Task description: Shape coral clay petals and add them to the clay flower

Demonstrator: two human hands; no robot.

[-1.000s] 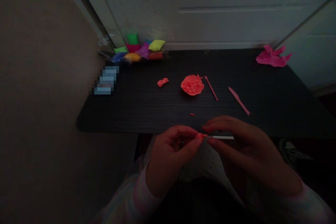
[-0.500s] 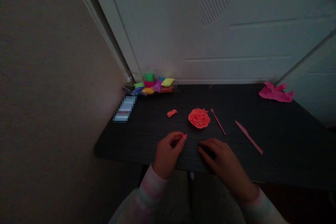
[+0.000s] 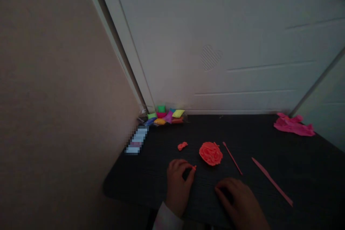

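Note:
My left hand (image 3: 178, 183) rests on the black table (image 3: 302, 172) and pinches a tiny orange clay bit (image 3: 194, 167) between thumb and fingertips. Just beyond it lies an orange clay flower (image 3: 211, 153). A smaller orange clay lump (image 3: 182, 146) sits left of the flower. My right hand (image 3: 239, 199) lies curled on the table near the front edge; what its fingers hold, if anything, is hidden. A thin pink stick tool (image 3: 232, 158) and a pink clay knife (image 3: 271, 181) lie to the right of the flower.
Several coloured clay packets (image 3: 165, 116) are piled at the table's back left corner by a white door. A crumpled pink wrapper (image 3: 293, 125) lies at the back right. A blurred flat item (image 3: 136, 140) sits at the left edge. A beige wall runs along the left.
The view has tilted up toward the door. Both hands moved from in front of my lap onto the table; the white stick seen in my right hand a second ago is out of sight.

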